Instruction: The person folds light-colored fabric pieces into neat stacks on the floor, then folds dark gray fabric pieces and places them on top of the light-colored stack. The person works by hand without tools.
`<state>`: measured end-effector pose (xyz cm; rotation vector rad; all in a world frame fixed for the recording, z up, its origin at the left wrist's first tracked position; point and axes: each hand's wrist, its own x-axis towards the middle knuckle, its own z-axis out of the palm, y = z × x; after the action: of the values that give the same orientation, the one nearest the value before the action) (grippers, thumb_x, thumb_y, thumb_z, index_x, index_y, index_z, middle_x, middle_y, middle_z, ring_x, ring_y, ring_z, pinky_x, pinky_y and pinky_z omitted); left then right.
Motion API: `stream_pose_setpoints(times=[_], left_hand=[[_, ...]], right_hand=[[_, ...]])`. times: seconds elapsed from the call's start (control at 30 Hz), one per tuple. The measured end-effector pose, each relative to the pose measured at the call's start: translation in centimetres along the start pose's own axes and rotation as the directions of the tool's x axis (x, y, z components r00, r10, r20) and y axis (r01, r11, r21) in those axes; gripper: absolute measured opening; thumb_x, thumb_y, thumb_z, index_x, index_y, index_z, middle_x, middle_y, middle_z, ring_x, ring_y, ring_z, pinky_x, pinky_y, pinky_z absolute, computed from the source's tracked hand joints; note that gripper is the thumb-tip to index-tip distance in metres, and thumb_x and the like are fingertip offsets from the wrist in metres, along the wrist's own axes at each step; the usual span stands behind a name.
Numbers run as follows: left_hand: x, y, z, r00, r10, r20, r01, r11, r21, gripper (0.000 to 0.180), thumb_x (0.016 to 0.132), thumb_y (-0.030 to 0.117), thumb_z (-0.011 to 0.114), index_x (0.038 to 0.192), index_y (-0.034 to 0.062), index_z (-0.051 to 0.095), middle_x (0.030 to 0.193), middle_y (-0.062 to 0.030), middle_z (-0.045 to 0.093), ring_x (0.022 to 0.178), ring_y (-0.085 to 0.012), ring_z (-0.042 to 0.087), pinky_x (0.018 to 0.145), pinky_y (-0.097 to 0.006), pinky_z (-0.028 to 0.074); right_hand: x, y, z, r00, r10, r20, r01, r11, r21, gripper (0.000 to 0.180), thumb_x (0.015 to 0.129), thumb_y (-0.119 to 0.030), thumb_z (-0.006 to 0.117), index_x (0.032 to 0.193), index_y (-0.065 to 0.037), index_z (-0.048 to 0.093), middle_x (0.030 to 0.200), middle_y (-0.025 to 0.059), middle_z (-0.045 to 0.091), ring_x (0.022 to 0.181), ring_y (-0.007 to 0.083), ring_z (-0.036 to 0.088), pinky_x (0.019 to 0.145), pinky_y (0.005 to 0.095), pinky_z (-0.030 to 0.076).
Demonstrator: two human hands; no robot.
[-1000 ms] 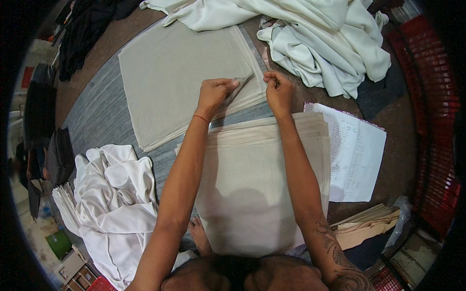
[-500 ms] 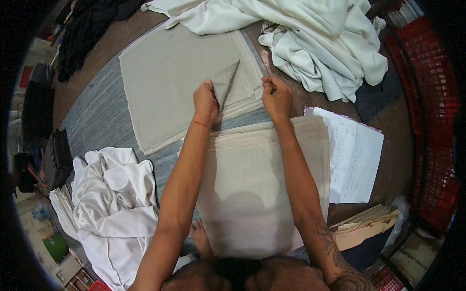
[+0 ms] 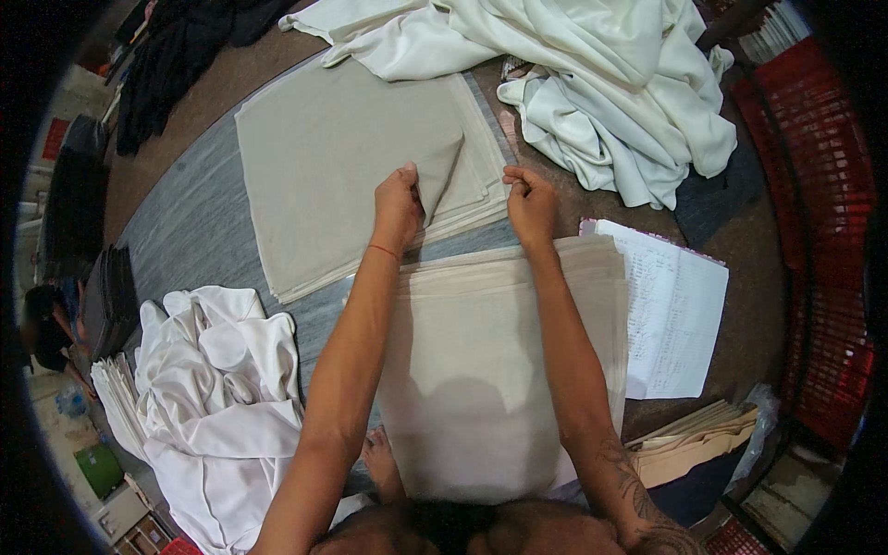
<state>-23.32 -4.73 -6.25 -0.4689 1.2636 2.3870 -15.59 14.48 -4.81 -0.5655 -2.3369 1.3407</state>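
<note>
A stack of beige cloth sheets lies on a grey streaked surface, ahead of the person and a little to the left. It sits askew: its near edge slants away from the person toward the right, and its side edges lean leftward at their far ends. Its outline is nearly square, so which axis is longer I cannot tell.

The left hand grasps the near right corner of the top sheet, folded back as a flap; the fold runs slantwise, its far end pointing away and rightward. The right hand is half clenched at the stack's right edge, thumb and forefinger close together; whether it pinches any cloth I cannot tell.

A second beige stack lies nearer, beneath the forearms, its sides running roughly straight away from the person. Just right of it, a written-on notebook lies slightly turned, its long axis running away from the person.

Crumpled white cloth lies at lower left, and a cream cloth heap lies beyond the right hand.
</note>
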Motion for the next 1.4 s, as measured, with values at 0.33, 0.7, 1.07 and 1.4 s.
stream_pose_setpoints(times=[0.33, 0.7, 1.07, 1.4], left_hand=[[-1.7, -0.6, 1.8, 0.976, 0.194, -0.098, -0.15, 0.929, 0.339, 0.026, 0.096, 0.026, 0.058, 0.092, 0.0009, 0.064, 0.075, 0.0015, 0.056, 0.064, -0.0087, 0.048, 0.06, -0.025, 0.042], [-5.9, -1.4, 4.2, 0.81, 0.352, 0.469, -0.561, 0.235, 0.794, 0.053, 0.069, 0.028, 0.082, 0.111, 0.0012, 0.065, 0.112, -0.0147, 0.057, 0.097, -0.0249, 0.056, 0.087, -0.035, 0.046], [-6.2, -2.4, 3.7, 0.667, 0.349, 0.659, -0.668, -0.112, 0.736, 0.051, 0.075, 0.028, 0.075, 0.117, 0.0012, 0.063, 0.123, -0.0178, 0.051, 0.108, -0.0358, 0.048, 0.095, -0.042, 0.042], [-5.8, -3.2, 3.6, 0.655, 0.404, 0.638, -0.657, -0.112, 0.745, 0.041, 0.078, 0.022, 0.072, 0.112, 0.0001, 0.066, 0.121, -0.0143, 0.053, 0.103, -0.0318, 0.05, 0.093, -0.039, 0.043]], right_hand=[[-0.2, -1.3, -0.2, 0.995, 0.022, 0.094, -0.011, 0.993, -0.116, 0.02, 0.076, -0.007, 0.07, 0.096, -0.005, 0.071, 0.089, 0.0132, 0.063, 0.082, 0.0318, 0.062, 0.076, 0.0415, 0.049], [-1.1, 0.4, -1.8, 0.983, 0.137, -0.122, -0.146, 0.987, -0.071, 0.021, 0.079, -0.003, 0.058, 0.097, 0.002, 0.069, 0.094, 0.0209, 0.068, 0.089, 0.0372, 0.064, 0.083, 0.0425, 0.049], [-2.2, -2.4, -0.7, 1.0, 0.005, -0.012, -0.009, 0.952, -0.305, 0.021, 0.082, -0.015, 0.066, 0.096, 0.0, 0.066, 0.095, 0.0181, 0.063, 0.093, 0.0372, 0.06, 0.083, 0.045, 0.046], [-2.3, -1.4, 0.3, 0.991, -0.103, -0.082, 0.08, 0.965, -0.249, 0.015, 0.085, -0.018, 0.064, 0.093, -0.005, 0.059, 0.091, 0.0138, 0.062, 0.091, 0.0355, 0.058, 0.078, 0.0473, 0.046]])
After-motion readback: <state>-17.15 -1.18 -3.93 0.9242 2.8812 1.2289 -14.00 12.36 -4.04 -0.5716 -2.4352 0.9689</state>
